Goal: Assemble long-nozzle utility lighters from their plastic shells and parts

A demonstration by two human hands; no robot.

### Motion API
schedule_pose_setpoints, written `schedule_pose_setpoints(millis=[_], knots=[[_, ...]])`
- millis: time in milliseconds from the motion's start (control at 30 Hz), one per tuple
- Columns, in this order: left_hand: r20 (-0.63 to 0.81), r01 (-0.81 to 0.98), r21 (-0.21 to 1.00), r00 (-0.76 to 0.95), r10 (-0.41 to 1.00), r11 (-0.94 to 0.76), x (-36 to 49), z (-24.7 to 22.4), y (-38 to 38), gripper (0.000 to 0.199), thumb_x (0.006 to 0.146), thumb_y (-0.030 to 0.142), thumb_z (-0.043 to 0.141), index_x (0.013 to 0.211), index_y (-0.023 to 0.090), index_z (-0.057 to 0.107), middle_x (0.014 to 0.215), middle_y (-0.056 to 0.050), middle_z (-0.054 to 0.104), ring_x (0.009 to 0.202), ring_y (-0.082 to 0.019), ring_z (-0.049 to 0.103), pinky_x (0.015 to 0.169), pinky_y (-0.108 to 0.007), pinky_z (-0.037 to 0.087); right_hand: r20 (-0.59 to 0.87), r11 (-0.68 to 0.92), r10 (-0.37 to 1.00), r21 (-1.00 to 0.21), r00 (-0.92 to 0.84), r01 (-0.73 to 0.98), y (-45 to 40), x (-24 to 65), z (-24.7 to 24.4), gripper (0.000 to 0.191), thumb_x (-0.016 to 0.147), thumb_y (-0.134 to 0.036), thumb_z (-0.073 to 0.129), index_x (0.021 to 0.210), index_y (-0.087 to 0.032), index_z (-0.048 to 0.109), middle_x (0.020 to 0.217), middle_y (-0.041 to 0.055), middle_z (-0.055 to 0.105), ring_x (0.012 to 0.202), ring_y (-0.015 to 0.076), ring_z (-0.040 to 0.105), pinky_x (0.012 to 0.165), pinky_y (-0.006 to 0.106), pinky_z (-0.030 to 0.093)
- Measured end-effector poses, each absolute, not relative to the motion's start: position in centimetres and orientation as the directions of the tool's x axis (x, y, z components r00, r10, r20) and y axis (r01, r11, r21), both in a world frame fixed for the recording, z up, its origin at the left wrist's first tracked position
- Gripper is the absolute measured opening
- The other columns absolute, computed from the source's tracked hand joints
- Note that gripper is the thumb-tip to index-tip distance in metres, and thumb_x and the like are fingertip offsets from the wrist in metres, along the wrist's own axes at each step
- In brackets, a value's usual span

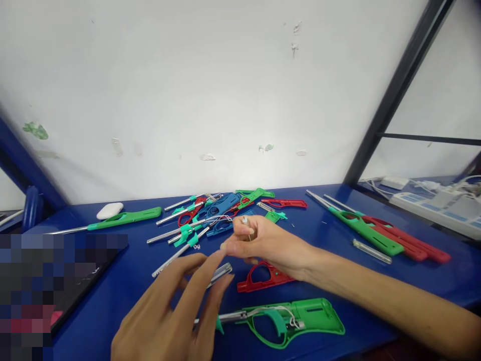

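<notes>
My left hand (pixel 169 308) reaches in from the lower left, thumb and fingers apart. Its index fingertip meets the thumb tip of my right hand (pixel 259 240). Curled fingers of the right hand pinch a small white-tipped part (pixel 245 220) with a thin wire; most of it is hidden. A clear and metallic piece (pixel 221 273) shows in the gap by my left thumb; I cannot tell whether they touch. Below lies an opened green lighter half (pixel 319 318) with a teal trigger, white wires and a metal tube running behind my left hand. A red lighter shell (pixel 259 281) lies behind it.
Metal tubes (pixel 171 260), teal pieces and blue lighter shells (pixel 221 205) are heaped at the back. Green (pixel 368 233) and red lighters (pixel 424 240) lie right, near a clear fuel tank (pixel 372 251) and power strip (pixel 421 205). Another green lighter (pixel 131 216) and white case (pixel 109 210) lie left.
</notes>
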State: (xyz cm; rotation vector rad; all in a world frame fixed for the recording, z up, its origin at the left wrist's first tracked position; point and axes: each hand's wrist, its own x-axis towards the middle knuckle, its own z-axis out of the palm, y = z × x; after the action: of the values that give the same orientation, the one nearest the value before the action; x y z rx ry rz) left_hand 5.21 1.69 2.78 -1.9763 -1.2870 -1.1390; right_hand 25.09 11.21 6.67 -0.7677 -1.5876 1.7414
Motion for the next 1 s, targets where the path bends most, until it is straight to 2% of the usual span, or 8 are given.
schedule_pose_setpoints(millis=[100, 200, 367, 467, 600, 767, 867, 1000], knots=[[0.818, 0.866, -0.119, 0.363, 0.446, -0.486, 6.1, 4.8, 2.7, 0.026, 0.109, 0.025, 0.054, 0.129, 0.028, 0.070, 0.113, -0.001, 0.079, 0.099, -0.018, 0.079, 0.089, -0.028, 0.061, -0.020, -0.130, 0.803, -0.981, -0.595, -0.143, 10.7, 25.2, 6.7, 0.075, 0.063, -0.047, 0.101, 0.072, -0.026, 0.029, 0.060, -0.0114, 0.035, 0.056, 0.0095, 0.026, 0.051, 0.027, 0.021], [0.764, 0.850, -0.057, 0.376, 0.525, -0.524, 7.3, 6.2, 3.9, 0.040, 0.103, 0.008, 0.043, 0.124, 0.026, 0.072, 0.117, -0.004, 0.079, 0.097, -0.019, 0.078, 0.078, -0.026, 0.062, -0.027, -0.167, 0.829, -0.965, -0.558, -0.200, 11.0, 26.0, 6.6, 0.077, 0.059, -0.045, 0.102, 0.073, -0.026, 0.029, 0.062, -0.0117, 0.033, 0.057, 0.0090, 0.025, 0.052, 0.025, 0.022], [0.768, 0.839, 0.022, 0.334, 0.546, -0.543, 8.4, 6.1, 5.9, 0.038, 0.100, 0.005, 0.045, 0.113, 0.021, 0.076, 0.104, -0.005, 0.079, 0.082, -0.017, 0.077, 0.068, -0.025, 0.060, -0.028, -0.156, 0.868, -0.963, -0.496, -0.219, 11.9, 26.9, 6.2, 0.073, 0.061, -0.041, 0.101, 0.075, -0.026, 0.031, 0.063, -0.0107, 0.040, 0.058, 0.0099, 0.035, 0.056, 0.024, 0.029], [0.767, 0.817, 0.148, 0.260, 0.586, -0.557, 8.0, 5.8, 6.2, 0.031, 0.102, 0.014, 0.049, 0.103, 0.024, 0.079, 0.097, -0.004, 0.079, 0.080, -0.018, 0.076, 0.065, -0.025, 0.059, -0.023, -0.125, 0.864, -0.978, -0.503, -0.169, 12.1, 27.2, 6.0, 0.060, 0.071, -0.041, 0.093, 0.076, -0.026, 0.036, 0.067, -0.0063, 0.053, 0.062, 0.0124, 0.045, 0.058, 0.026, 0.033], [0.701, 0.722, 0.431, 0.110, 0.705, -0.541, 7.0, 6.7, 5.8, 0.021, 0.101, 0.030, 0.059, 0.090, 0.025, 0.077, 0.080, 0.000, 0.078, 0.068, -0.015, 0.073, 0.060, -0.024, 0.057, 0.018, -0.017, 0.826, -0.998, -0.563, -0.058, 12.0, 27.5, 6.1, 0.039, 0.081, -0.031, 0.079, 0.077, -0.024, 0.041, 0.090, 0.0014, 0.070, 0.064, 0.0118, 0.042, 0.056, 0.028, 0.028], [0.486, 0.484, 0.758, 0.027, 0.873, -0.437, 6.2, 8.0, 6.0, 0.029, 0.098, 0.047, 0.067, 0.094, 0.021, 0.080, 0.056, 0.002, 0.069, 0.047, -0.013, 0.064, 0.042, -0.021, 0.048, 0.088, 0.176, 0.741, -0.982, -0.666, 0.066, 11.4, 27.9, 7.0, 0.013, 0.084, -0.017, 0.067, 0.089, -0.022, 0.057, 0.085, -0.0028, 0.057, 0.071, 0.0141, 0.041, 0.064, 0.028, 0.032], [0.423, 0.368, 0.843, -0.001, 0.906, -0.393, 6.1, 8.0, 6.5, 0.032, 0.094, 0.049, 0.072, 0.101, 0.019, 0.082, 0.060, 0.000, 0.071, 0.053, -0.014, 0.067, 0.047, -0.021, 0.052, 0.131, 0.292, 0.705, -0.949, -0.697, 0.116, 10.8, 27.9, 7.3, 0.017, 0.095, -0.017, 0.061, 0.109, -0.023, 0.070, 0.090, -0.0020, 0.054, 0.079, 0.0157, 0.047, 0.073, 0.030, 0.039], [0.387, 0.288, 0.885, -0.022, 0.922, -0.365, 6.0, 7.7, 6.6, 0.029, 0.090, 0.049, 0.077, 0.092, 0.021, 0.083, 0.062, -0.002, 0.072, 0.053, -0.012, 0.064, 0.051, -0.020, 0.052, 0.242, 0.428, 0.719, -0.893, -0.651, 0.141, 10.5, 27.6, 6.7, 0.025, 0.105, -0.024, 0.059, 0.124, -0.027, 0.075, 0.099, 0.0019, 0.061, 0.088, 0.0189, 0.052, 0.080, 0.034, 0.044]])
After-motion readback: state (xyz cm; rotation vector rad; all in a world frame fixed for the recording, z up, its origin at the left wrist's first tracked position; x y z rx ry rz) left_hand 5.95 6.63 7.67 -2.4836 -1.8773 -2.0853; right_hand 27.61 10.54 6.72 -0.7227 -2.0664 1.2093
